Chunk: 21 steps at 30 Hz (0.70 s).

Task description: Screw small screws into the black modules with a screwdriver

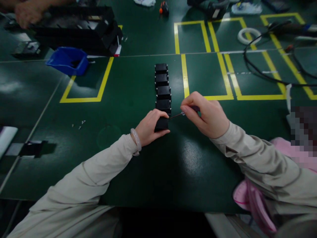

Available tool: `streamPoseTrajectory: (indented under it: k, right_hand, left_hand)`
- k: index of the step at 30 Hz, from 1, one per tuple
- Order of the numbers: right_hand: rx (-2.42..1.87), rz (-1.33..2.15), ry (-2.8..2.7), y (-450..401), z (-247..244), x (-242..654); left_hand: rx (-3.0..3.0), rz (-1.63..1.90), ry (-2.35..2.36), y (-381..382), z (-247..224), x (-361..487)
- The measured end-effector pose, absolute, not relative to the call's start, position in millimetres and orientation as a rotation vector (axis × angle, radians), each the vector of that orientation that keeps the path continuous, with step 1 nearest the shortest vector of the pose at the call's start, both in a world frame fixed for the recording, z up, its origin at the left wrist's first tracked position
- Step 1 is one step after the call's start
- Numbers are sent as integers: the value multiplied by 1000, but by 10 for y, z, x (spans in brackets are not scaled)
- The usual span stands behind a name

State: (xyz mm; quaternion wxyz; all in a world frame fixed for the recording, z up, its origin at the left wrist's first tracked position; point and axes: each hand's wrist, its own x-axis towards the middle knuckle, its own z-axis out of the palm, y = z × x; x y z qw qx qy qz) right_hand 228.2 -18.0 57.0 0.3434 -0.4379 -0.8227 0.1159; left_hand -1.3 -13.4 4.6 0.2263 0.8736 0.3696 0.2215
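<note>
My left hand grips a small black block on the green table, thumb along its near side and fingers along its far side. In my right hand is a thin screwdriver, its handle pinched between thumb and fingers. The shaft slants down to the left, and its tip meets the right side of the block near my left fingertips. Beyond the held block, several similar black blocks stand in a column, with small shiny screws along their left and right sides.
Several loose screws lie to the left. A blue bin stands at the far left beside a black housing, near another person's hand. Yellow tape outlines, a white tape roll and a black cable are at the right.
</note>
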Motion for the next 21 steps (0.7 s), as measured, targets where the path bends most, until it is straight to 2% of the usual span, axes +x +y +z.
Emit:
streamPoseTrajectory:
  k: [21]
  right_hand:
    - [-1158, 319, -2154, -184, 570, 2283]
  left_hand:
    - [2402, 607, 1030, -139, 42, -10]
